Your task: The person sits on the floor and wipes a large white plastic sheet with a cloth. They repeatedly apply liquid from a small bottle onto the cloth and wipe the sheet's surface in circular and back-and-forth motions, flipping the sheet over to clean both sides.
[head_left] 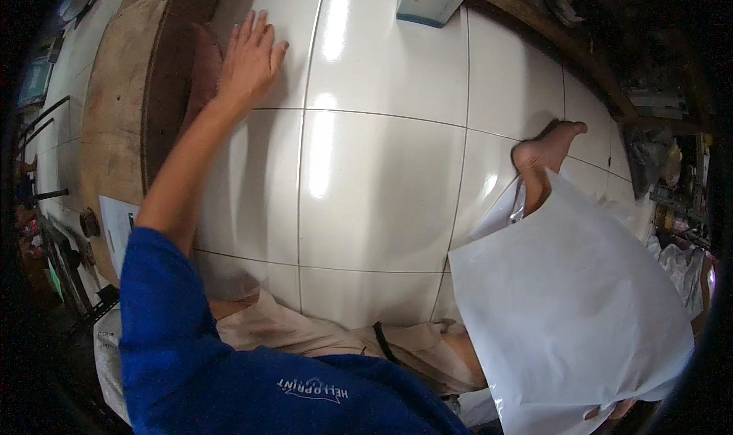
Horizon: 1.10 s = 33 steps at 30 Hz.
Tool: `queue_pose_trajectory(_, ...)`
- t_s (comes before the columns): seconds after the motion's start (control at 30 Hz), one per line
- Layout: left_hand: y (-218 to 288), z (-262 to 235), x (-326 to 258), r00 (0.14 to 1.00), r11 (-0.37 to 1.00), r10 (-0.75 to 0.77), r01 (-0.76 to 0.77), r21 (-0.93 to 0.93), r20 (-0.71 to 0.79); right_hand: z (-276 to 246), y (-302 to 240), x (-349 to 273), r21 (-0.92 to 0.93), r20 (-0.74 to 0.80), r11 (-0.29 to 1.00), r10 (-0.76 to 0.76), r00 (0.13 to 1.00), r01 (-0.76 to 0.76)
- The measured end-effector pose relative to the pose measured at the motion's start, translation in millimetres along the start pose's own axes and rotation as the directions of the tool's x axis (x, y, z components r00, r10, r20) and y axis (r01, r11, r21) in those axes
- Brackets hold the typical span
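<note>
My left arm stretches forward, and my left hand (252, 57) is open, palm down, with its fingers extended. It is beside my left foot (203, 72), over the white tiles; whether it touches them I cannot tell. A large white plastic sheet (569, 282), perhaps a flat bag, spreads over my right leg at the lower right. My right hand (594, 414) grips its near edge; only bits of the fingers show, the rest is hidden behind the sheet. My right foot (546, 153) pokes out past the sheet's far corner.
Glossy white floor tiles (382, 191) lie between my legs. A wooden bench or box (118, 99) runs along the left, with a printed paper (117, 229) against it. A white and blue container (431, 4) stands at the far side. Dark shelving (565, 42) with clutter lines the right.
</note>
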<state>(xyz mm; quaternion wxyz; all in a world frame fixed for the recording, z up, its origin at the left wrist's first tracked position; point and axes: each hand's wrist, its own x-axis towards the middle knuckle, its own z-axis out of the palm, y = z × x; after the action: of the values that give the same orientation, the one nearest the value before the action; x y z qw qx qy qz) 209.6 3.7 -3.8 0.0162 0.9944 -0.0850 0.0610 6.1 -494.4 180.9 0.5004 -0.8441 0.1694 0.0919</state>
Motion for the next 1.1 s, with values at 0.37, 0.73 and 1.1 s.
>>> queue_pose_trajectory(0.37, 186.3, -156.8, -126.8, 0.874, 0.247, 0.471, -0.261, -0.933, -0.12, 88.9, -74.4, 101.6, -0.024, 0.201, 0.982, -0.181, 0.963, 0.19)
queue_pose_trajectory(0.73, 71.7, -166.2, -191.9, 0.652, 0.356, 0.437, 0.507, -0.785, 0.62, -6.0, -149.8, 27.4, -0.462, 0.529, 0.846, 0.02, 0.848, 0.268)
queue_pose_trajectory(1.1, 41.0, -81.9, -251.4, 0.602, 0.356, 0.069, 0.73, -0.583, 0.796, 179.1, -106.7, 176.0, -0.652, 0.503, 0.53, -0.234, 0.832, 0.543)
